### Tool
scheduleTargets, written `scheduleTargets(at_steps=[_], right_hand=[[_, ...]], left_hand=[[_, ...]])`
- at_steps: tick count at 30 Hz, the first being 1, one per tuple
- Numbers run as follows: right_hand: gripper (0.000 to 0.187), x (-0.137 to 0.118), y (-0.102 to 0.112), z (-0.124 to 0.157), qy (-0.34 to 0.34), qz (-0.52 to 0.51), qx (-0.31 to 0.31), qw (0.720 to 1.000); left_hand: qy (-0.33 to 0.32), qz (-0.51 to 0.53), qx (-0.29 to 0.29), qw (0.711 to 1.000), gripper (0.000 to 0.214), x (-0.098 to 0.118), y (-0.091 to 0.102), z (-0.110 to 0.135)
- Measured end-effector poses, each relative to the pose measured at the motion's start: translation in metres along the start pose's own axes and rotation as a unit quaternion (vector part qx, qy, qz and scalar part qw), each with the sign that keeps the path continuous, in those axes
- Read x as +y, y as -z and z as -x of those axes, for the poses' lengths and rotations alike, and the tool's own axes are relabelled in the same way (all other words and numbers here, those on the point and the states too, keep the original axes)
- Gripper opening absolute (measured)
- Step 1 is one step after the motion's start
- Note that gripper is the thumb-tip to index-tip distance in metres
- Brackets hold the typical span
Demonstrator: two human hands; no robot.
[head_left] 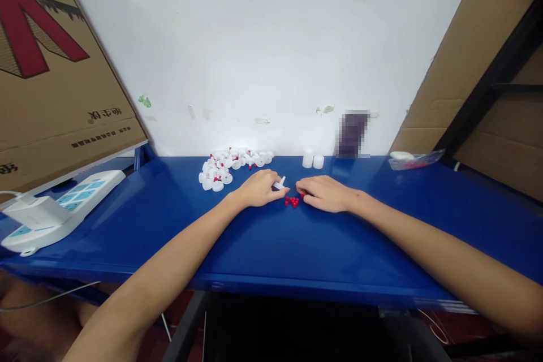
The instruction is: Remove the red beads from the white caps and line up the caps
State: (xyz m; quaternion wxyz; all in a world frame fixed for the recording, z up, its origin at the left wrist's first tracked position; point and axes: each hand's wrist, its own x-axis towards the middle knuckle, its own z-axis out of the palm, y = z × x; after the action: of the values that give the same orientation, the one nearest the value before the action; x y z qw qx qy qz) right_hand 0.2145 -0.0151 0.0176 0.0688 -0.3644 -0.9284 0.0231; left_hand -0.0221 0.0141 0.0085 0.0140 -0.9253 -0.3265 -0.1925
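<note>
Head view is showing the left hand (262,188) pinching a white cap (279,183) between thumb and fingers, just below the frame's centre. Right of it, the right hand (324,193) is curling its fingers, nearly closed, beside the red beads (292,201) below centre; whether it is gripping one, I cannot tell. Picking up a bead is seemingly the step in hand; the next move is probably calling for a light fingertip pinch.

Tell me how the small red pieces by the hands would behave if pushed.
The red pieces look tiny, so they are probably light and easily nudged. Lying loose in a cluster on the shiny blue table, they may scatter or slide. Some look roundish, so they might roll.
</note>
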Motion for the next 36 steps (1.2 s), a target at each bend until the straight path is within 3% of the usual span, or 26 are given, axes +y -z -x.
scheduleTargets(at_steps=[6, 13, 19, 30, 36], right_hand=[[0.01, -0.003, -0.001, 0.0, 0.018, -0.012, 0.003, 1.0], [0.013, -0.006, 0.001, 0.001, 0.038, -0.04, 0.012, 0.998], [0.02, -0.005, 0.002, 0.002, 0.028, -0.047, 0.029, 0.998], [0.062, -0.004, -0.009, 0.002, 0.076, -0.089, 0.147, 0.982], [0.069, -0.005, -0.011, 0.002, 0.086, -0.081, 0.18, 0.977]], left_hand=[[0.035, 0.061, -0.008, 0.998, 0.049, 0.001, 0.002, -0.001], [0.065, 0.142, -0.024, 0.987, 0.042, 0.002, 0.0, 0.001], [0.057, 0.095, -0.003, 0.994, 0.043, 0.003, 0.002, 0.001], [0.052, 0.026, 0.044, 0.997, 0.03, 0.005, 0.0, 0.001], [0.042, 0.009, 0.041, 0.998, 0.027, 0.007, -0.005, 0.002]])
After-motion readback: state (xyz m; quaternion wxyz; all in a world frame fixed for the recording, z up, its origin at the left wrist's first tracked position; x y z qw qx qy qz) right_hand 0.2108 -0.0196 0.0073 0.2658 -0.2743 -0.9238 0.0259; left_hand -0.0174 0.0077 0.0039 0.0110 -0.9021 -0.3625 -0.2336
